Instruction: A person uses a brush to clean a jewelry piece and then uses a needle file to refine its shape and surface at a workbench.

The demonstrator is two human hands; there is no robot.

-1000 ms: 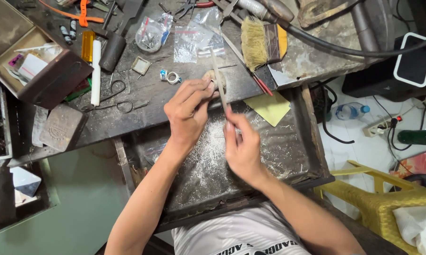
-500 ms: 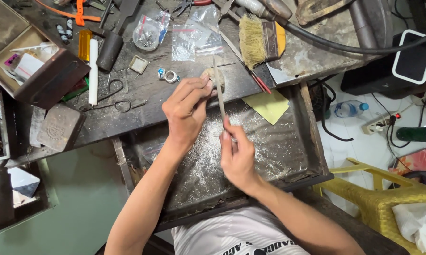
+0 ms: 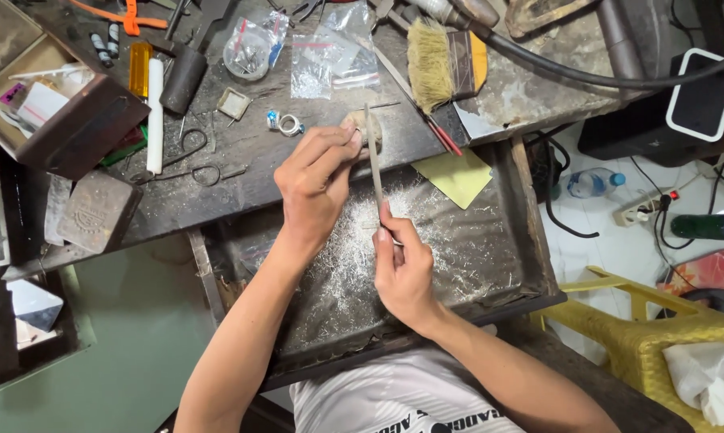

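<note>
Right hand [image 3: 402, 269] is curled tight, fingers pinched on the near end of a thin flat file [image 3: 374, 164], index finger laid along the blade. The file stands almost straight away from the body, its far tip reaching the bench peg [image 3: 366, 128] at the edge of the workbench [image 3: 241, 184]. Left hand [image 3: 318, 176] comes in from the near left, forearm angled up across the tray, wrist slightly bent; its thumb and fingertips are pressed together at the peg, gripping something too small to make out. The file's blade passes just right of those fingertips. Both hands hover over the dark catch tray [image 3: 490, 265], which is dusted with pale metal filings [image 3: 354, 248]. On the bench just left of the peg sits a small ring [image 3: 290, 124]; far right of it lies a bristle brush [image 3: 438, 64].
</note>
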